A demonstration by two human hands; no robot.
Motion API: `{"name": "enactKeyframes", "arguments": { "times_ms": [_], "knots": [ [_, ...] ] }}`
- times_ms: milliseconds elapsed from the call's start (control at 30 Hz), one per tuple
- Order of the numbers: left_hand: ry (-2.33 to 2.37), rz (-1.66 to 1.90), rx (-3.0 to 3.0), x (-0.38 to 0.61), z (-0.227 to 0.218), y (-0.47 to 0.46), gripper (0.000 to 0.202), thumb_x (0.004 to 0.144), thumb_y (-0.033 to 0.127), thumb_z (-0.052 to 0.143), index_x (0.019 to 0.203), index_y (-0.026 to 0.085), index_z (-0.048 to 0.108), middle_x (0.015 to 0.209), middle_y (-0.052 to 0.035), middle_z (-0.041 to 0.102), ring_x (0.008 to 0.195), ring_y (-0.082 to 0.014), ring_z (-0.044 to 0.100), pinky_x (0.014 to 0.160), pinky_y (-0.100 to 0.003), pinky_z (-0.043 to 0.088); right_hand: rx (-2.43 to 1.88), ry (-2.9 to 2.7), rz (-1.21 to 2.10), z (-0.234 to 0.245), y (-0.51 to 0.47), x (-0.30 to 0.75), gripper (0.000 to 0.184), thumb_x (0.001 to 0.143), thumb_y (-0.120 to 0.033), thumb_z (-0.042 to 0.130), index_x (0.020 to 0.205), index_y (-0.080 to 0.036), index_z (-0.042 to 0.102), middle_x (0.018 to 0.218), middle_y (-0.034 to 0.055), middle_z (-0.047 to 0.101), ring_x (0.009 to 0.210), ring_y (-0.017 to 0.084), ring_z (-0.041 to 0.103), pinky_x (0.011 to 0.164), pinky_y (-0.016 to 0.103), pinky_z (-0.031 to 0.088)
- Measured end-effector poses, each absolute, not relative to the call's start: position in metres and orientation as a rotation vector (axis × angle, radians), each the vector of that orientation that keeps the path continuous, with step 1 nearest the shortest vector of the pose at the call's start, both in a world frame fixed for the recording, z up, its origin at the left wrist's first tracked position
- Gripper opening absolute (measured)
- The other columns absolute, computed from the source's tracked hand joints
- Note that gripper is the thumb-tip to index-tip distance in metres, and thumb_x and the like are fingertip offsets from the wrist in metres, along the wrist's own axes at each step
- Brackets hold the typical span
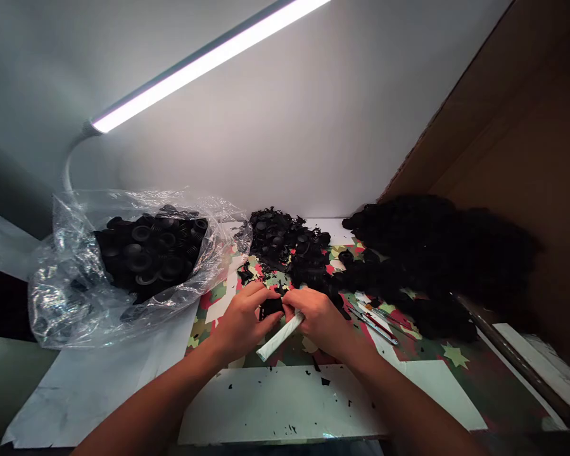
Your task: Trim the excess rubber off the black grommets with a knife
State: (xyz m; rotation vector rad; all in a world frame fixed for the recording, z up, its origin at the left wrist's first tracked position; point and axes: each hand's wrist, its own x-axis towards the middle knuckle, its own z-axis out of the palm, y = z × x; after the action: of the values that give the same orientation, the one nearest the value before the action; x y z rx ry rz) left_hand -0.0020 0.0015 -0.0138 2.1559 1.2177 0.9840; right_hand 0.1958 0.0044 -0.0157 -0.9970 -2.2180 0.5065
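Observation:
My left hand (pixel 247 320) is closed on a black rubber part (pixel 270 308), held between thumb and fingers. My right hand (pixel 316 315) meets it from the other side and grips a tool with a white wrapped handle (pixel 280 337), which slants down to the left. The working end of the tool is hidden by my fingers. Just beyond my hands are black ribbed rubber pieces (pixel 311 269) and a heap of black scraps (pixel 278 237). Several slim tools (pixel 374 323), one with a red handle, lie right of my right hand.
At the left, a clear plastic bag (pixel 57 304) holds many round, ribbed black rubber parts (pixel 147 253). A large dark pile (pixel 437 247) spreads at the right beside a cardboard wall (pixel 513 126). Black crumbs dot a white board (pixel 275 405). A lit lamp (pixel 213 66) hangs above.

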Motion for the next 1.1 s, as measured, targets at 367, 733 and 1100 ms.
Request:
{"name": "enactKeyframes", "arguments": {
  "times_ms": [367,733,1100],
  "knots": [
    [0.895,1.091,1.369,-0.003,-0.011,0.002,0.033,0.079,0.029,0.08,0.109,0.018,0.073,0.104,-0.0097,0.074,0.089,-0.0214,0.068,0.074,-0.03,0.054,-1.336,-1.658,0.928,-0.014,0.031,0.219,0.023,0.087,-0.036,0.058,0.07,-0.019,0.055,0.058,-0.0047,0.051,0.053,0.011,0.042,0.052,0.024,0.032],
    [0.843,1.083,1.187,-0.004,-0.033,0.017,0.041,0.081,0.033,0.078,0.119,0.022,0.068,0.118,-0.0097,0.069,0.111,-0.0248,0.064,0.093,-0.035,0.051,-1.191,-1.556,0.937,-0.005,0.019,0.21,0.039,0.098,-0.05,0.05,0.118,-0.021,0.067,0.107,0.0079,0.071,0.093,0.021,0.065,0.074,0.029,0.05],
    [0.929,1.046,1.566,0.006,-0.023,0.006,0.017,0.076,0.017,0.076,0.086,0.018,0.062,0.094,-0.0052,0.065,0.088,-0.0179,0.064,0.078,-0.028,0.052,-1.21,-1.71,0.89,-0.011,0.01,0.191,0.022,0.091,-0.022,0.054,0.069,-0.02,0.058,0.071,-0.0012,0.06,0.066,0.015,0.053,0.062,0.025,0.039]
  ]
}}
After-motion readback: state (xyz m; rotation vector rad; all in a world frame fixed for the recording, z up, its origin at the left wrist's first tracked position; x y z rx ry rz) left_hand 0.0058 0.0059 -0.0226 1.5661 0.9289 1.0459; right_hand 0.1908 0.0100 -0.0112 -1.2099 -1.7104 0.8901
